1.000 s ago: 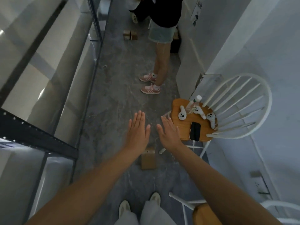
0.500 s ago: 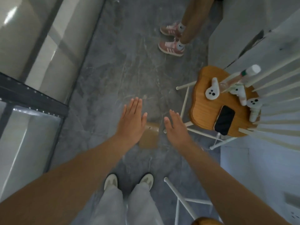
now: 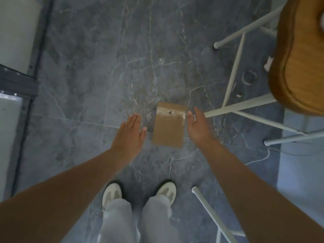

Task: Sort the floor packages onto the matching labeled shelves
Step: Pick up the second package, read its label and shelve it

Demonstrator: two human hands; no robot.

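Below, left hand (image 3: 129, 132) and right hand (image 3: 199, 127), fingers straight, flank the floor package (image 3: 168, 127).

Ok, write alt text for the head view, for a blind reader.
An open left hand and right hand reach down either side of a flat brown package on the grey floor, not gripping it. A white-legged wooden chair stands at right.

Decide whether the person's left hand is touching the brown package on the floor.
Apart. The head view shows a strip of grey floor between the left hand and the package, beside the thumb.
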